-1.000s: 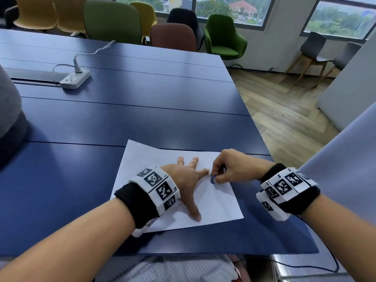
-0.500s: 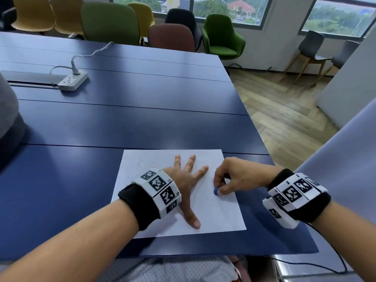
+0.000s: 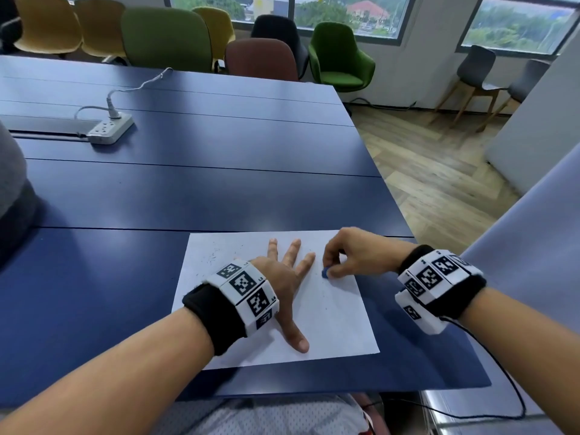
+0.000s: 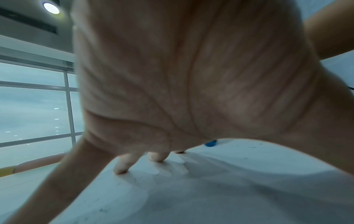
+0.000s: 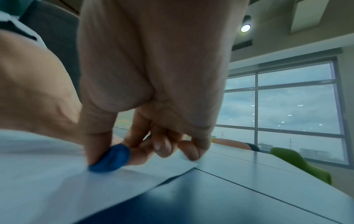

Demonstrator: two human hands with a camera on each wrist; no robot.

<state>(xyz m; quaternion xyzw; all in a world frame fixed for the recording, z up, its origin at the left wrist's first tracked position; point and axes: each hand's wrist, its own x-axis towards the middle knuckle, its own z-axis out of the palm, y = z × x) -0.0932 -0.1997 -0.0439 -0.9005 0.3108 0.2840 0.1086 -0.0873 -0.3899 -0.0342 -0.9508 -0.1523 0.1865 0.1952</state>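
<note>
Far left on the blue table [image 3: 219,183] lies a white power strip [image 3: 110,128], well apart from the work. Nearer, the left hand [image 3: 282,277] lies flat with fingers spread on a white sheet of paper [image 3: 339,315], pinning it down. Just right of its fingertips, a small blue eraser [image 3: 325,272] touches the paper, pinched between thumb and forefinger of the right hand [image 3: 357,255], whose other fingers curl in. The eraser looks light, rubbery and slightly yielding, best gripped low near its working end. The paper is thin and limp, and would likely crease or slide unless pressed flat close to the rubbing.
</note>
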